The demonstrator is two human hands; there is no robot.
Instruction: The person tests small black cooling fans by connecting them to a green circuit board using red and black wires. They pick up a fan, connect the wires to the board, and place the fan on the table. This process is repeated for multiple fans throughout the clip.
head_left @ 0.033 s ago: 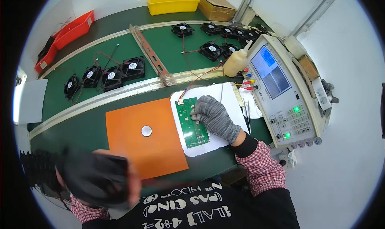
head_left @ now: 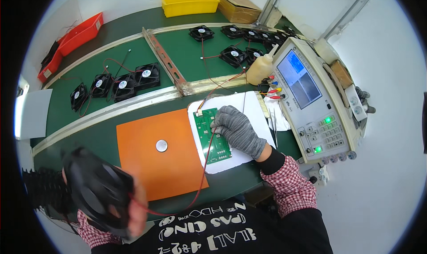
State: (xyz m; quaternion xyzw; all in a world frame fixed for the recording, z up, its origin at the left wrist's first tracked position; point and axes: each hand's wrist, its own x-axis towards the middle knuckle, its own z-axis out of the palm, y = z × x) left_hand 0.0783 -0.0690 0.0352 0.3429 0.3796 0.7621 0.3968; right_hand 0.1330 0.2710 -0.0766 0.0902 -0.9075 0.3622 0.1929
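Gripping the black fan (head_left: 98, 189) in the left hand (head_left: 137, 209) beside the mat (head_left: 138, 140), pinched its red cable (head_left: 199, 193) in the right hand (head_left: 235, 127) over the board (head_left: 203, 138); judged the fan light, stiff, safest by its frame.

Black fan (head_left: 98, 187) tilted; red wire (head_left: 203, 178) reaching green circuit board (head_left: 206, 142).

Bright, fairly even white light fills the scene, leaving only soft shadows on the desk (head_left: 93, 136), with the strongest glare burning out the edge of a white panel (head_left: 36, 113) at far left and a pale sheen on the circuit board (head_left: 207, 140). Motion blur smears the black fan (head_left: 95, 185) and left hand (head_left: 138, 205) at near left, while the gloved right hand (head_left: 238, 125) looks crisp. Fisheye distortion bows the long pale rail (head_left: 151, 96), and the rim darkens to black.
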